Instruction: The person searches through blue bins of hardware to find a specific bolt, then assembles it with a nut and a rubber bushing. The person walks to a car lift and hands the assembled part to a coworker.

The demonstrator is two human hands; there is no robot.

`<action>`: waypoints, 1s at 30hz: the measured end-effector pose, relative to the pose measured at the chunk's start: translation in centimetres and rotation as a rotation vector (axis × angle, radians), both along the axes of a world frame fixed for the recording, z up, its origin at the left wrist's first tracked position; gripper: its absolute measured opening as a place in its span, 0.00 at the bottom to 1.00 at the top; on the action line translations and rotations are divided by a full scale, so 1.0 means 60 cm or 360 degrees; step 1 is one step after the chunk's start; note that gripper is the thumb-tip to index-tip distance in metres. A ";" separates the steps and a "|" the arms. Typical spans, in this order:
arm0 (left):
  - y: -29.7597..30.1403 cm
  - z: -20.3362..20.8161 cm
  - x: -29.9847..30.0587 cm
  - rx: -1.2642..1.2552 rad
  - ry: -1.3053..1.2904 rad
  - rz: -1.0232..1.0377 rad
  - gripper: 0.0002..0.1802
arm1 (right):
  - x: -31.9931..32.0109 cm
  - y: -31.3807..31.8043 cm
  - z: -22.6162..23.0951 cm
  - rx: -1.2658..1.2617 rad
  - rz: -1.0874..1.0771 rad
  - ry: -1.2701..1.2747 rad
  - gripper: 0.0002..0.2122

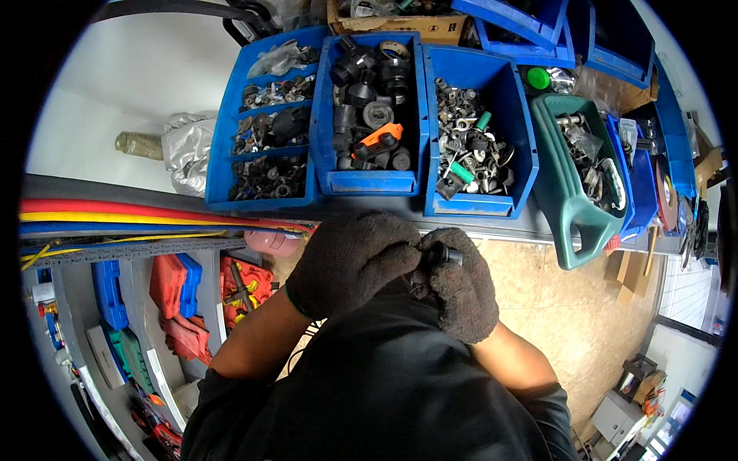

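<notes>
Both hands wear dark grey knitted work gloves with a coarse, pilled texture. The left hand (350, 261) and the right hand (461, 288) are pressed together in front of the person's torso, just off the near edge of the grey counter (530, 227). Between them they pinch a small black cylindrical part (444, 255) with a smooth, slightly glossy surface; whether it is plastic or rubber cannot be told. Its long axis runs roughly left to right, the exposed rounded end pointing to the person's right, the other end hidden inside the gloved fingers. The right hand curls under and around the part; the left hand closes over its left end. On the counter, along the near edge, stand open-fronted blue plastic storage bins: a divided left blue bin (265, 115) with dark washers and small metal pieces, a middle blue bin (373, 107) with black round rubber-like parts and one orange-and-black piece (378, 140), and a right blue bin (477, 131) with mixed metal fittings and green caps. Toward the right end stands a green plastic handled tray (573, 215) holding metal hardware. Below the counter, at the left, shelves hold red plastic cases (246, 284).
</notes>
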State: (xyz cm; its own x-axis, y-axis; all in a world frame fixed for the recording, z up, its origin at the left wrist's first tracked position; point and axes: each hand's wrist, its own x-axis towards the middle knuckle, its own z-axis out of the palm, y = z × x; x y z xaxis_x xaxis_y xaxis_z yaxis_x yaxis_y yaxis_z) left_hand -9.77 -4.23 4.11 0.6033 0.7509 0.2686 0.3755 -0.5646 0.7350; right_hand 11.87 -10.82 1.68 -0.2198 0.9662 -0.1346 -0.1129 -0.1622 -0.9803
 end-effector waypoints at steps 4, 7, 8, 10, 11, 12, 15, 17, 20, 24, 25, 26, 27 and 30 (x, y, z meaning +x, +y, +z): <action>-0.008 -0.002 -0.002 0.0035 0.0031 0.0048 0.18 | -0.009 -0.007 -0.013 -0.0033 -0.0062 0.0229 0.26; -0.013 0.003 -0.002 0.0052 -0.0007 0.0100 0.20 | -0.011 -0.006 -0.017 -0.0016 0.0004 0.0334 0.26; -0.013 0.000 -0.005 0.0132 0.0037 0.0106 0.20 | -0.016 -0.005 -0.015 -0.0020 -0.0048 0.0314 0.25; -0.013 -0.009 -0.015 0.0321 0.0154 0.0062 0.20 | -0.014 0.001 -0.018 -0.0018 0.0072 0.0197 0.25; -0.013 -0.016 -0.023 0.0431 0.0227 0.0010 0.20 | -0.014 0.005 -0.020 -0.0016 0.0131 0.0139 0.24; -0.012 -0.021 -0.029 0.0542 0.0296 -0.0044 0.19 | -0.012 0.008 -0.014 -0.0046 0.0171 0.0039 0.22; -0.012 -0.008 -0.041 0.0779 0.0393 -0.0080 0.15 | -0.023 0.009 -0.012 -0.0116 0.0199 0.0134 0.21; -0.013 -0.011 -0.052 0.0683 0.0384 -0.0038 0.12 | -0.025 0.017 -0.021 0.0053 0.0299 -0.0137 0.21; -0.001 0.004 -0.077 0.0224 0.0384 0.0051 0.13 | -0.057 0.045 0.001 -0.0025 0.0312 -0.0067 0.22; 0.019 -0.001 -0.131 0.0207 0.0257 0.0043 0.21 | -0.105 0.084 0.015 0.0179 0.0382 -0.0063 0.24; 0.019 0.001 -0.144 0.0112 0.0326 0.0057 0.20 | -0.119 0.093 0.013 0.0328 0.0409 -0.0149 0.26; 0.018 0.008 -0.158 0.0016 0.0393 0.0068 0.19 | -0.130 0.101 0.019 0.0331 0.0475 -0.0205 0.26; 0.019 0.011 -0.171 -0.0074 0.0393 0.0074 0.19 | -0.137 0.107 0.024 0.0336 0.0546 -0.0272 0.27; 0.027 0.014 -0.213 -0.0279 0.0267 0.0057 0.20 | -0.164 0.139 0.035 0.0532 0.0711 -0.0273 0.31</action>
State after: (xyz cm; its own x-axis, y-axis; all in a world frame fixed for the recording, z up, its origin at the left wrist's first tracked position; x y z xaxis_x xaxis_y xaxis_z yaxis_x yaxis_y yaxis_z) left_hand -22.58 -2.61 4.93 0.6005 0.7991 0.0309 0.5180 -0.4181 0.7462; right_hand 2.03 -2.48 3.80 -0.6180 0.7807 0.0922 0.0603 0.1639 -0.9846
